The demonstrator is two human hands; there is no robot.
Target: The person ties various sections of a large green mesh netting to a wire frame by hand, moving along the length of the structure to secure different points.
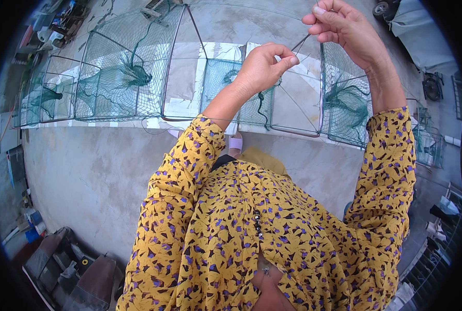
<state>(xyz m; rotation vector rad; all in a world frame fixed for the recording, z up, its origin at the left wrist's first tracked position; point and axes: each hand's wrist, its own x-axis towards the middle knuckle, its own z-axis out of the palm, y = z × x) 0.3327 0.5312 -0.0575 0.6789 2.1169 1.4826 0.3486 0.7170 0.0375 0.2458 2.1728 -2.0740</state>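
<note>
A long collapsible fish trap of green netting on dark rectangular frames stretches left to right in front of me. My left hand is raised over its middle, thumb and forefinger pinched on a thin dark cord. The cord slants up to my right hand, held higher and farther right, with thumb and fingertips pressed together at its other end. Fine strands hang near the left fingertips. Gathered green netting lies below my right wrist. Whether the cord is tied to a frame is hidden.
White and grey sheeting lies under the trap on the concrete floor. A vehicle seat and clutter stand at lower left. A grey cover and a wheel are at upper right, a dark metal rack at lower right.
</note>
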